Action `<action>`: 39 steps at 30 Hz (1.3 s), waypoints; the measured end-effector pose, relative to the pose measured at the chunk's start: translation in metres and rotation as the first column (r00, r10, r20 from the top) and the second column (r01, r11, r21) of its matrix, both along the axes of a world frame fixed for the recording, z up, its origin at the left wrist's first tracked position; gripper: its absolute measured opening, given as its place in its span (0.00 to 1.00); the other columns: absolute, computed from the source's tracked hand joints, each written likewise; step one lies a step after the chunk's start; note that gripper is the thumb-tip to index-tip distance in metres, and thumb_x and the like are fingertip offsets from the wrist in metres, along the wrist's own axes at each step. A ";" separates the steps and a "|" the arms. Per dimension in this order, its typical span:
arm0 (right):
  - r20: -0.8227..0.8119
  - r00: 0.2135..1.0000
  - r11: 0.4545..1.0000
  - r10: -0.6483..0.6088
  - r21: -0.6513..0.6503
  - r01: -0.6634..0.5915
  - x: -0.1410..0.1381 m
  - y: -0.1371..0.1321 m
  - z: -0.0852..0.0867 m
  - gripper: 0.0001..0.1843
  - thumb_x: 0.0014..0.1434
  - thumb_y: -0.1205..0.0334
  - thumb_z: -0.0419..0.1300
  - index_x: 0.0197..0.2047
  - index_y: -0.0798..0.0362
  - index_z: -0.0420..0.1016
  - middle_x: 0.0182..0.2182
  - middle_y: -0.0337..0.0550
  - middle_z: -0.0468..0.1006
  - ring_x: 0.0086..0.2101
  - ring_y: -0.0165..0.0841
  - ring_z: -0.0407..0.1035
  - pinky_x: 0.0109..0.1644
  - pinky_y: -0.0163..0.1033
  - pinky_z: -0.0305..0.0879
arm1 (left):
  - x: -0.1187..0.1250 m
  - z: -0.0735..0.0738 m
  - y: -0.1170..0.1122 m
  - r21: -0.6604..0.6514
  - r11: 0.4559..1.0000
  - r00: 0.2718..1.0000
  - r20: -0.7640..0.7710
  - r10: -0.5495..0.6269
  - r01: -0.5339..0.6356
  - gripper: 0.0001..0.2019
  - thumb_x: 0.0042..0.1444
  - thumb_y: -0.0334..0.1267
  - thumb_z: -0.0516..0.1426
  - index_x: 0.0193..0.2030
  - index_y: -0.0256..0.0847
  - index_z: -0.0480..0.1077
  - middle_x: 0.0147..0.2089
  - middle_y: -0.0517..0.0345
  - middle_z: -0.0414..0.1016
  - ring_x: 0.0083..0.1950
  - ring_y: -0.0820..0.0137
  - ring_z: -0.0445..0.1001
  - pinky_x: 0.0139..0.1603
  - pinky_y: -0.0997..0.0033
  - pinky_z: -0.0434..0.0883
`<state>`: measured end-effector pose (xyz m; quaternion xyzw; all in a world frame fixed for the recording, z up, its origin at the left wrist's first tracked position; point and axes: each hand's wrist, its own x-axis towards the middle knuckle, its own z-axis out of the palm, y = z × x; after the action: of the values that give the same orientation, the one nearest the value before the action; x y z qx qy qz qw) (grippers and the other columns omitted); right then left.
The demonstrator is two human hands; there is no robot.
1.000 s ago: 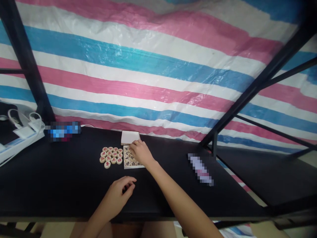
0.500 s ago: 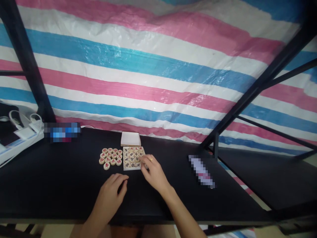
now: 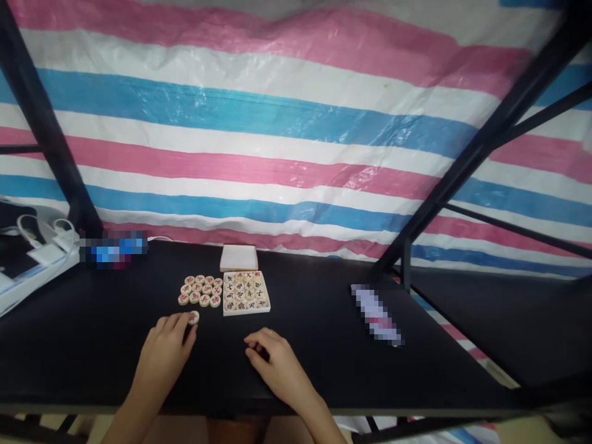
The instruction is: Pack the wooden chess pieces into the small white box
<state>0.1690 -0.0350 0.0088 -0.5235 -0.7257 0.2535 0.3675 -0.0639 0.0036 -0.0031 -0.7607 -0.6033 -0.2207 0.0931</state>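
Observation:
My left hand (image 3: 164, 351) has its fingers closed on a round Chinese chess piece (image 3: 194, 317) with a red character, just in front of the rows of loose pieces. Those red-marked Chinese chess pieces (image 3: 200, 290) lie in a group on the black table. Right beside them is a shallow white box (image 3: 246, 312), holding several rows of pieces, most with black characters and some red ones along the back. My right hand (image 3: 280, 370) rests nearer to me than the box, fingers loosely curled with a gap at the thumb and nothing visible in them.
Behind the box lies its white lid (image 3: 238, 258). A blurred-out pale item (image 3: 377, 314) is on the right of the black table (image 3: 314, 296), and a blurred-out blue item (image 3: 115, 250) at the back left. A white power strip (image 3: 46, 265) with cables sits at the left edge.
My right hand has drawn back from the box toward me. My left hand has moved left and taken hold of the front red-marked chess piece.

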 end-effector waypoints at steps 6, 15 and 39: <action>-0.001 1.000 0.998 0.026 -0.050 -0.026 -0.005 0.008 0.000 0.08 0.58 0.65 0.57 0.39 0.49 0.76 0.32 0.39 0.77 0.35 0.33 0.71 0.42 0.36 0.65 | 0.037 0.004 -0.018 -0.140 0.939 0.913 0.313 -0.260 0.315 0.08 0.56 0.35 0.52 0.39 0.45 0.72 0.38 0.57 0.78 0.39 0.64 0.74 0.42 0.66 0.70; -0.167 0.986 0.997 -0.014 -0.078 0.001 -0.003 0.011 -0.006 0.07 0.60 0.62 0.55 0.39 0.50 0.73 0.30 0.37 0.78 0.31 0.30 0.71 0.35 0.32 0.64 | 0.059 0.000 -0.011 -0.162 0.880 0.734 0.628 -0.258 0.447 0.14 0.53 0.35 0.55 0.48 0.44 0.69 0.41 0.56 0.76 0.39 0.67 0.74 0.42 0.67 0.73; -0.085 0.996 0.999 0.002 0.039 0.001 -0.005 0.006 -0.007 0.06 0.60 0.64 0.55 0.39 0.51 0.74 0.35 0.40 0.77 0.34 0.30 0.70 0.41 0.34 0.65 | 0.057 0.004 -0.011 -0.269 0.817 0.736 0.628 -0.252 0.510 0.10 0.55 0.36 0.55 0.41 0.45 0.75 0.37 0.58 0.77 0.37 0.68 0.74 0.41 0.71 0.70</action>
<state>0.1638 -0.0292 0.0015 -0.5048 -0.7142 0.2615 0.4084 -0.0067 -0.0070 0.0007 -0.7711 -0.4622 -0.3135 -0.3058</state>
